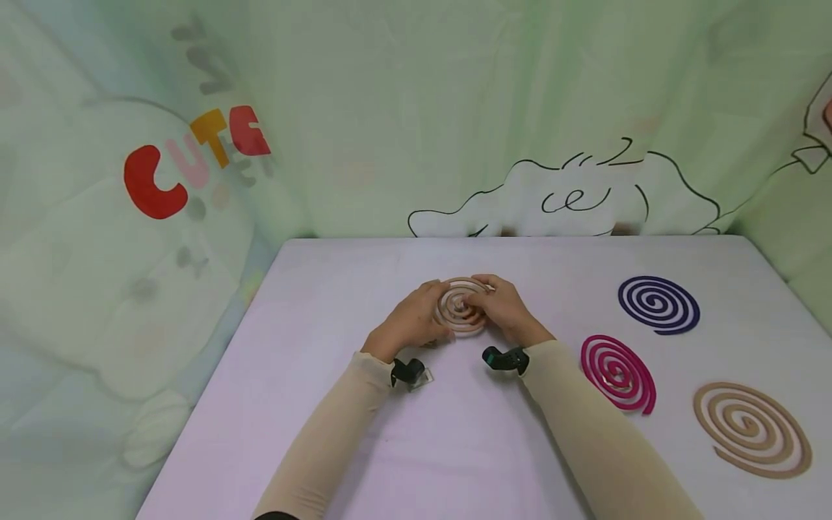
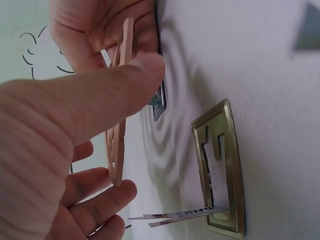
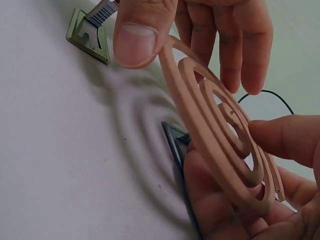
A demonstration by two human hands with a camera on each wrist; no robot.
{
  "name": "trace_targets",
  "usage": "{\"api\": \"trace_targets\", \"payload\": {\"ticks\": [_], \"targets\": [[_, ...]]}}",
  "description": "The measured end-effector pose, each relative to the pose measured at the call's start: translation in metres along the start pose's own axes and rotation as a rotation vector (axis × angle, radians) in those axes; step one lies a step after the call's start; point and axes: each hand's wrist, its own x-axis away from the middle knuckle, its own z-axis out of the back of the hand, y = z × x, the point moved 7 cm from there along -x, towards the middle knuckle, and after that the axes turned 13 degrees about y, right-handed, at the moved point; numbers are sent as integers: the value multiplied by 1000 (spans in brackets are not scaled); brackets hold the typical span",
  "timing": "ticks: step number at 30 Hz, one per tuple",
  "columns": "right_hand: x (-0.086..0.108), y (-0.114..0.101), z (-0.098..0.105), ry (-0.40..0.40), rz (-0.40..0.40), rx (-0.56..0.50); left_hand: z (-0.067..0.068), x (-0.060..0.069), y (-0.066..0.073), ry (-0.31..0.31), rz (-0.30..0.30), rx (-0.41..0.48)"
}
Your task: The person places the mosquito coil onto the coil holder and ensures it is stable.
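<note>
And here you are, the tan-pink coil up between both hands, raised clear of the white table, its ringed shadow spread on the surface below. Your left hand has it by the rim, thumb on one edge, fingers at the other; your right hand pinches it, thumb in near the centre, fingers behind. Both grips are taken, then! The turns don't sit in one flat plane, and I can't tell whether that's a single spiral or two nested together. My read of the step: you're working those turns apart, up in the air. Down below, the gold stand lies near your left wrist, its prong sticking up, while a dark stand sits low beside your right-hand fingers. Off to your right, flat and untouched, the blue coil, the magenta coil and the bigger tan coil. What the next move calls for, I'd judge, is patience: left hand steady on the rim, right easing from the centre, no sharp twist, since that thin band looks likely to snap.
</note>
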Motion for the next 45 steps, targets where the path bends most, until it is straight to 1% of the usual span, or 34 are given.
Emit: {"api": "trace_targets", "payload": {"ticks": [3, 7, 10, 16, 21, 25, 35, 38, 43, 45], "targets": [[-1, -1, -3, -10, 5, -18, 1, 1, -3, 11, 14, 11], [-3, -4, -7, -21, 29, -14, 1, 2, -7, 25, 33, 20], [-4, -6, -9, -22, 43, -5, 1, 3, -9, 38, 35, 25], [-8, -7, -13, -32, 14, -58, 2, 2, -13, 65, 27, 30], [-10, -9, -15, -45, 1, -70, 3, 3, -15, 88, 31, 49], [-11, -10, -14, -50, -5, -67, 3, 3, -15, 98, 22, 59], [-10, -10, -16, -80, -16, -84, 3, 4, -17, 98, 24, 85], [-12, -9, -16, -78, -17, -77, 2, 4, -19, 88, 46, 89], [-13, -9, -15, -70, -11, -55, -1, 6, -24, 63, 91, 63], [-13, -9, -15, -63, -6, -42, -1, 7, -25, 58, 95, 58]]}}
